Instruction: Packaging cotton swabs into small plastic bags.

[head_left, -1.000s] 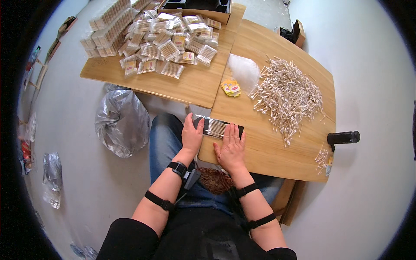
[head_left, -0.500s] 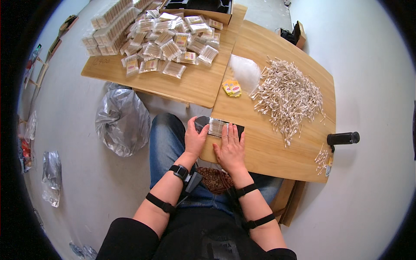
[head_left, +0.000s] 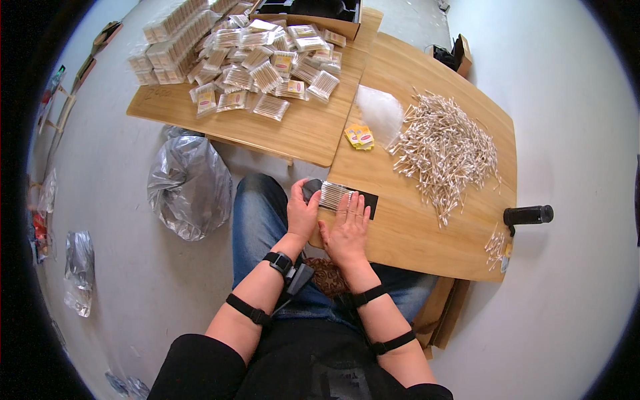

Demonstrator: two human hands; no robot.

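A row of cotton swabs (head_left: 333, 196) lies side by side on a flat black plate (head_left: 370, 205) at the table's near edge. My left hand (head_left: 303, 210) is closed round a dark grey rounded piece (head_left: 311, 189) at the left end of the row; its exact kind I cannot make out. My right hand (head_left: 347, 233) lies flat with fingers outstretched, its fingertips touching the right part of the row and hiding some swabs.
A big heap of loose swabs (head_left: 445, 150) covers the right of the table. Nearby lie clear plastic bags (head_left: 380, 110) and yellow cards (head_left: 360, 136). Packed swab bags (head_left: 267, 77) pile up on the far-left table. A black cylinder (head_left: 528, 215) stands out past the right edge.
My right hand has slid left along the row, uncovering more of the black plate's right end. The left hand keeps its hold and has barely shifted.
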